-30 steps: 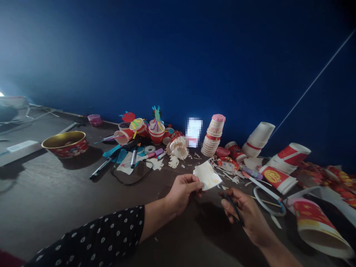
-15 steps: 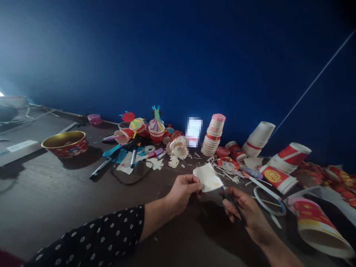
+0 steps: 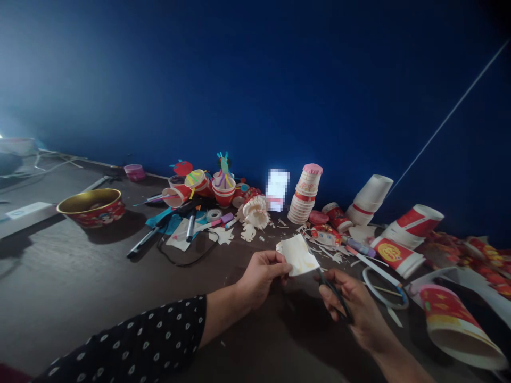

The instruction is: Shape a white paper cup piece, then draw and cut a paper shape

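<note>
Two grips: the left hand (image 3: 263, 278) pinches a curved white paper scrap (image 3: 297, 255) aloft (within the blades' reach); the right hand (image 3: 351, 308) grasps black-handled scissors (image 3: 336, 298) at its 4 o'clock.

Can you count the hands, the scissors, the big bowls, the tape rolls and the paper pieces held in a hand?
Hands: 2 (left hand, right hand)
Scissors: 1 (black scissors)
Big bowls: 1 (red bowl)
Tape rolls: 1 (tape roll)
Paper pieces held: 1 (cut paper piece)
Total: 6
</note>
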`<state>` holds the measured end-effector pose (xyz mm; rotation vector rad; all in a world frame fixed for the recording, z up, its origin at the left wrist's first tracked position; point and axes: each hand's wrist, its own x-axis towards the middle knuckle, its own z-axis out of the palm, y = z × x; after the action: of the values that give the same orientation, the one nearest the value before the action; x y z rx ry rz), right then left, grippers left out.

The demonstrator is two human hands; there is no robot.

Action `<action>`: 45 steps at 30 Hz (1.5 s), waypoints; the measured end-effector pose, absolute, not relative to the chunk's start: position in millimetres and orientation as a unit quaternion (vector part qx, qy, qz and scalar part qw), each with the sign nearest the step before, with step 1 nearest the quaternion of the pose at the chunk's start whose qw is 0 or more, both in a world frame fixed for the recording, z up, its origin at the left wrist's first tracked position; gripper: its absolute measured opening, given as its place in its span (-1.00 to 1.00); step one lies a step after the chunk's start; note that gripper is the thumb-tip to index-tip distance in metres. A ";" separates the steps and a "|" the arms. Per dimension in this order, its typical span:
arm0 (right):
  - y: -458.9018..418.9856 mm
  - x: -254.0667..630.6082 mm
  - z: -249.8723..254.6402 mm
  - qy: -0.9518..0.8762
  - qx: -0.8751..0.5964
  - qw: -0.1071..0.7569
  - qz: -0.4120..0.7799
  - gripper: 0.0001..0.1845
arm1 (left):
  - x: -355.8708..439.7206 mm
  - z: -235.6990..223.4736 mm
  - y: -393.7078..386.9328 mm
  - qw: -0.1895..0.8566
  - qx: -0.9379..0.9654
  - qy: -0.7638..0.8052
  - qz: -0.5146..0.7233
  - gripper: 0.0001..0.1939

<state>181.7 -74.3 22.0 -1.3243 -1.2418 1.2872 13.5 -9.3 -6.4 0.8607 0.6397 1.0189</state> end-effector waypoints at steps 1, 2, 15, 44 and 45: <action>-74.2 181.7 21.8 -0.498 -0.534 0.444 0.519 -0.61 | 13.6 -6.0 -9.4 0.738 0.392 0.293 0.465 -0.74; -74.0 181.7 21.7 -0.496 -0.535 0.445 0.519 -0.61 | 13.7 -5.7 -9.6 0.737 0.392 0.294 0.465 -0.74; -74.4 181.3 22.0 -0.492 -0.543 0.449 0.511 -0.57 | 13.5 -5.6 -9.2 0.739 0.385 0.293 0.470 -0.75; -73.8 187.3 18.6 -0.490 -0.540 0.444 0.521 -0.59 | 12.9 -2.8 -7.1 0.734 0.354 0.311 0.489 -0.80; -73.9 187.7 18.6 -0.490 -0.540 0.443 0.521 -0.59 | 12.9 -3.0 -6.9 0.731 0.354 0.313 0.493 -0.81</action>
<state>187.7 -73.9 18.6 -1.3405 -1.2159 1.2933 12.9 -6.9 -3.0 0.7787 0.6880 1.0841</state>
